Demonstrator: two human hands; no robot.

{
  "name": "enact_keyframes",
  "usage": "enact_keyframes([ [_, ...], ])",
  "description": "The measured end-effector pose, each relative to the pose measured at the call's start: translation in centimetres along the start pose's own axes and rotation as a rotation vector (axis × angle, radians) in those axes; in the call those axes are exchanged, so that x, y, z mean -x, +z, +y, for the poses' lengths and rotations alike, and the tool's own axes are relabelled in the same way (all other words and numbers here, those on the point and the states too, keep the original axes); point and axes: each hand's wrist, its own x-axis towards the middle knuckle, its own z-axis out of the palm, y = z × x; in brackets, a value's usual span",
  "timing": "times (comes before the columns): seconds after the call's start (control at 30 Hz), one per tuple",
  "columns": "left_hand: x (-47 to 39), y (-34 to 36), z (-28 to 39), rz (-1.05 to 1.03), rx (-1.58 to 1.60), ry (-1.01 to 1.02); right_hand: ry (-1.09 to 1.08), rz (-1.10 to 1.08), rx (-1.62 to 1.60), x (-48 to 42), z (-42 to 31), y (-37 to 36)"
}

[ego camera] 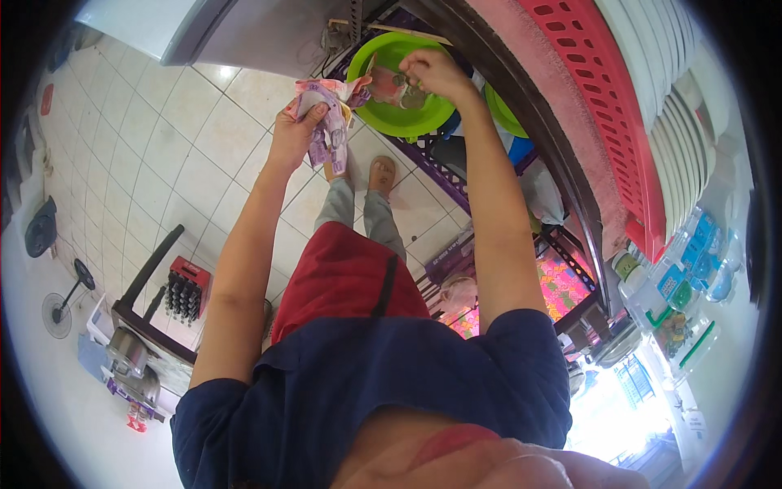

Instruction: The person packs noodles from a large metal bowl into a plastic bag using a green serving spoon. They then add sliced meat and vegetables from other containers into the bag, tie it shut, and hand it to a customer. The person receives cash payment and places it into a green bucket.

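Observation:
My left hand (296, 134) grips a fanned bunch of paper banknotes (333, 131), mostly purple, with some orange-red ones behind. The thumb presses on top, and the ends hang down over the floor. Over a lime green plastic basin (391, 126) is my right hand (437, 73), its fingers curled. Whether anything small sits between those fingertips is not clear. Just below and left of them, a reddish banknote (386, 85) and what look like coins or a small clear bag (413, 98) lie in the basin.
The basin rests on a dark purple perforated rack (437, 168). A dark wooden counter edge (568, 153) runs along the right, with a red plastic dish rack (602, 122) and white plates (678, 147) above. A red crate of bottles (188, 287) stands on the tiled floor (201, 134) at left.

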Motion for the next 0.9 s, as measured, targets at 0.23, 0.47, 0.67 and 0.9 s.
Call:
enact_keyframes([
  [0.23, 0.2, 0.2, 0.0, -0.001, 0.007, -0.016, -0.145, -0.028, 0.902, 1.5, -0.6, 1.9],
  [0.47, 0.9, -0.5, -0.5, 0.042, 0.079, -0.071, -0.084, -0.096, 0.825, 1.2, 0.4, 2.7],
  [0.67, 0.6, -0.8, -1.1, 0.027, 0.067, -0.062, -0.231, -0.025, 0.961, 0.8, 2.2, 4.2],
  [0.9, 0.7, -0.5, -1.0, 0.045, 0.144, -0.096, -0.108, -0.017, 0.907, 1.1, 1.0, 4.0],
])
